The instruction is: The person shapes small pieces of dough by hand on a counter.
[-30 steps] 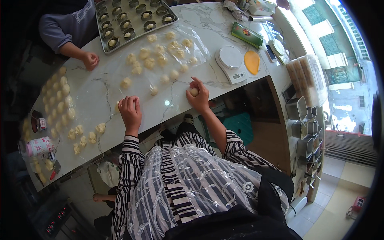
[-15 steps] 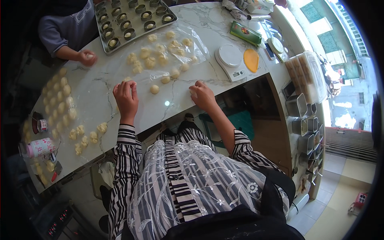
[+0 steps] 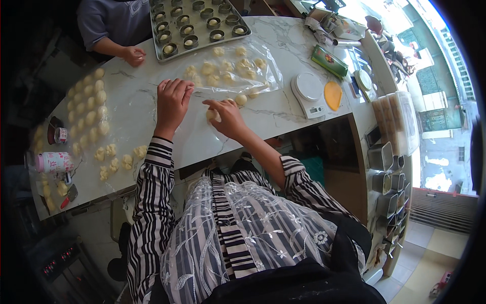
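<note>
Over the marble counter, my right hand [image 3: 229,120] curls its thumb and fingers around a pale, round dough ball [image 3: 212,115]. My left hand [image 3: 173,104] is raised to the left of it, fingers bent and pressed together; whatever they hold is hidden. Just beyond its fingertips, rough dough pieces [image 3: 208,68] lie on a clear plastic sheet [image 3: 273,76]. Another smooth dough ball [image 3: 241,99] sits beyond my right hand at the sheet's near edge, and others there are partly covered by my fingers.
A co-worker's hand [image 3: 134,55] rests at the far left beside a metal tray [image 3: 200,50] of ring moulds. Rows of dough balls [image 3: 91,104] and loose dough lumps [image 3: 127,162] lie left. Right stand a white kitchen scale [image 3: 307,91], an orange scraper [image 3: 332,96] and a green box [image 3: 329,62].
My right hand has moved left and onto a dough ball. My left hand has risen toward the plastic sheet. The view has shifted, and the co-worker's hand has come down to the counter.
</note>
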{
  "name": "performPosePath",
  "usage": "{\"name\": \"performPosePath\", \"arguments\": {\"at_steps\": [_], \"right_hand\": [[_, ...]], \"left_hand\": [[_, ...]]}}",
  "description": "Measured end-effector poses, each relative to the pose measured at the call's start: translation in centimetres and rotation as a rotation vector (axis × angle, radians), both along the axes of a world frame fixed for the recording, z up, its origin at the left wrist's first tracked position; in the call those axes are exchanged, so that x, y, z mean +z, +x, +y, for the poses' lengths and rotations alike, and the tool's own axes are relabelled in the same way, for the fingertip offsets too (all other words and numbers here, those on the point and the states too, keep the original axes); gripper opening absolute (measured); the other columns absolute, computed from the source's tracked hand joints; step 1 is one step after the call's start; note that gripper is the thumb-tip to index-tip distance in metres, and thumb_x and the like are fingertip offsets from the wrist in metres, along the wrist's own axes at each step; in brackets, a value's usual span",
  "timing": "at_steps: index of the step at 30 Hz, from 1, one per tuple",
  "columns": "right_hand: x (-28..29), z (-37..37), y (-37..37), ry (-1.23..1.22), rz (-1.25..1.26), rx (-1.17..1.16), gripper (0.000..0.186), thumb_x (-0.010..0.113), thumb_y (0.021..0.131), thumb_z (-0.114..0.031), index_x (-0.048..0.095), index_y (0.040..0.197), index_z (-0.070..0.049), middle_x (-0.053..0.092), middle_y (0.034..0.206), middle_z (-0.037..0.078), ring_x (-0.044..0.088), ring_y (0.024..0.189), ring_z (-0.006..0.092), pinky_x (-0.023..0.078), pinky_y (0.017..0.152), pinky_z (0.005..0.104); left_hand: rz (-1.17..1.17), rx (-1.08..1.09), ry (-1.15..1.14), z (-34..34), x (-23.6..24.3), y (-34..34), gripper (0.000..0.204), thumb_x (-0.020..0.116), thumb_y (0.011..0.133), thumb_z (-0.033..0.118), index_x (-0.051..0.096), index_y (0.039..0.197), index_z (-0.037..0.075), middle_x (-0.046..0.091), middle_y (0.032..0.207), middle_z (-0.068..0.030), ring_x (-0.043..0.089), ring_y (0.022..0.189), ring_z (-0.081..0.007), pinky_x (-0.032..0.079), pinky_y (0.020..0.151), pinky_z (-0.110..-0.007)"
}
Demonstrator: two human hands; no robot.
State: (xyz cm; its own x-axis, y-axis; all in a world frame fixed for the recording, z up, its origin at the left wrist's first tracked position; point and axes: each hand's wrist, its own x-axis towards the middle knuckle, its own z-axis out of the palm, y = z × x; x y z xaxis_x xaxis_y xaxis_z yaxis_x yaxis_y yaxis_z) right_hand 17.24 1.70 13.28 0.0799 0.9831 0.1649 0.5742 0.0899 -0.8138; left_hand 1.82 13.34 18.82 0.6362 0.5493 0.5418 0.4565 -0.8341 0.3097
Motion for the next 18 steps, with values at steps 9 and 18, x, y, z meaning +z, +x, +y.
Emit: {"name": "performPosePath", "arguments": {"at_steps": [9,18], "right_hand": [[-3.1,4.7,-2.4,-0.01,-0.43,-0.107,0.062,0.067,0.068,-0.008,0.045,0.125,-0.014,0.066,0.089,0.009,0.057,0.099,0.0304,0.039,0.087,0.0413],[-1.8,1.0,-0.7,0.096,-0.189,-0.195,0.063,0.072,0.071,-0.017,0.047,0.129,-0.013,0.055,0.123,0.013,0.052,0.113,0.0338,0.039,0.097,0.0429]], "left_hand": [[0.009,0.005,0.021,0.3,0.6,0.3,0.009,0.059,0.089,0.017,0.06,0.095,0.011,0.062,0.087,-0.0024,0.06,0.088,-0.0217,0.036,0.094,-0.04],[-0.034,0.002,-0.023,0.5,0.4,-0.3,0.009,0.061,0.088,0.017,0.06,0.095,0.011,0.063,0.086,-0.0021,0.06,0.086,-0.0211,0.036,0.095,-0.04]]}}
